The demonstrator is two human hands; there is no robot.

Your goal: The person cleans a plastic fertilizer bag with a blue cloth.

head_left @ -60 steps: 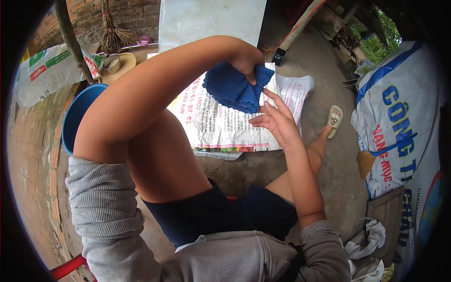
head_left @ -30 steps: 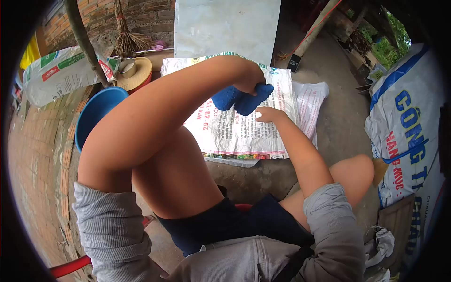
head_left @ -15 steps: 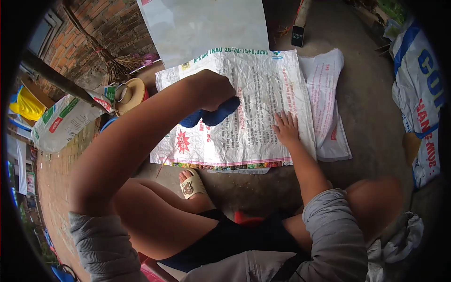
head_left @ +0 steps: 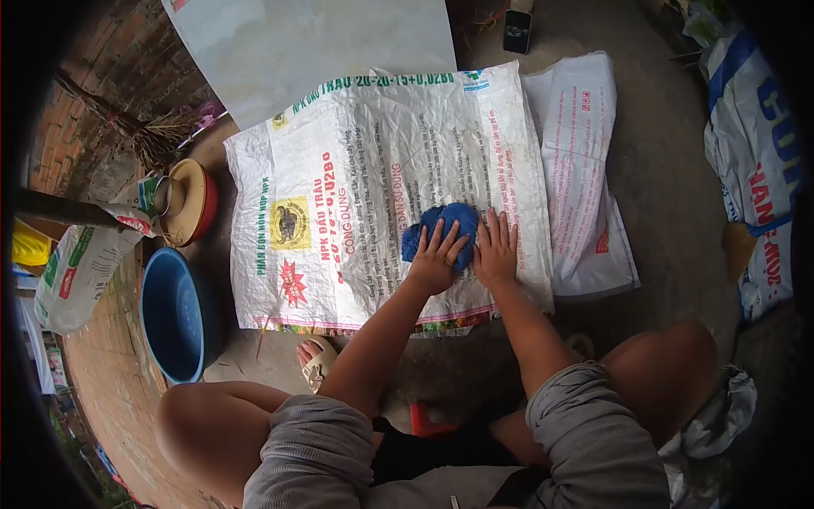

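Observation:
A white printed fertilizer sack [head_left: 280,178] with red, green and black lettering lies flat on the ground in front of me. My left hand [head_left: 438,261] presses down on a bunched blue cloth [head_left: 411,242] on the sack's lower right part, its fingers over the top of the cloth. Just beside it, my right hand [head_left: 495,254] lies flat on the sack with fingers stretched out and holds nothing. The sack's print shows a yellow square with a buffalo head.
Under the sack's right side lies another white sack [head_left: 585,170]. A blue basin [head_left: 174,314] and a red bowl with a tan lid or tray [head_left: 186,204] stand at the left. Beyond are a pale board [head_left: 322,51], a phone [head_left: 516,32] and a straw broom [head_left: 157,136].
My left hand has come down from above the sack's left half and moved right, bringing the blue cloth onto the sack beside my right hand. The head view has shifted a little.

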